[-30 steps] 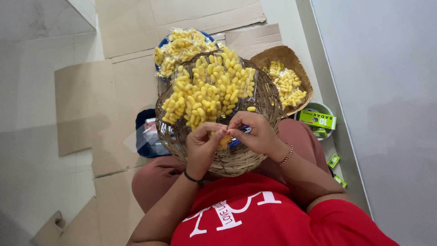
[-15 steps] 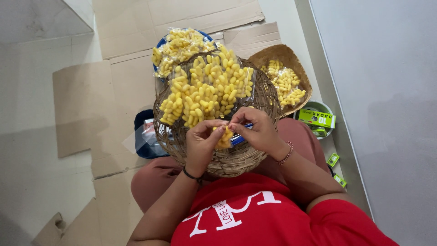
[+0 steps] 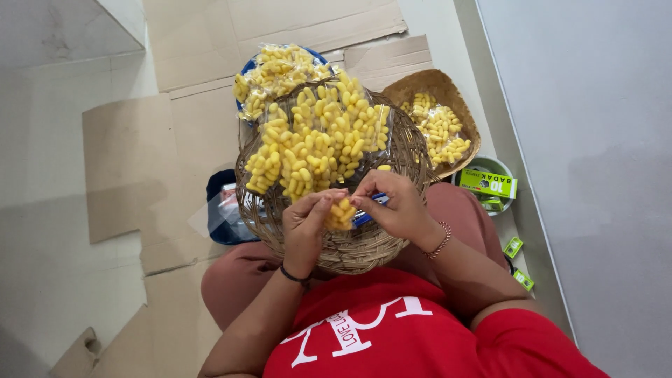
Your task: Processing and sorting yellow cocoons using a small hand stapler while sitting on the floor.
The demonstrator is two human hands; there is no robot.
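A round woven basket (image 3: 392,150) rests on my lap, holding a pile of small clear packets of yellow snacks (image 3: 315,140). Over its near rim my left hand (image 3: 308,224) and my right hand (image 3: 395,206) pinch one small packet of yellow snacks (image 3: 341,213) between them. A blue object (image 3: 371,201) shows under my right fingers; what it is I cannot tell.
A blue bowl (image 3: 246,66) of more packets stands behind the basket. A shallow woven tray (image 3: 455,94) with packets lies to the right. A round tin with green boxes (image 3: 490,183) sits by the wall. A dark blue bag (image 3: 224,210) lies left. Flattened cardboard (image 3: 133,161) covers the floor.
Both hands have stayed at the basket's near rim, working the small packet; the fingers have shifted slightly. The view has moved a little.
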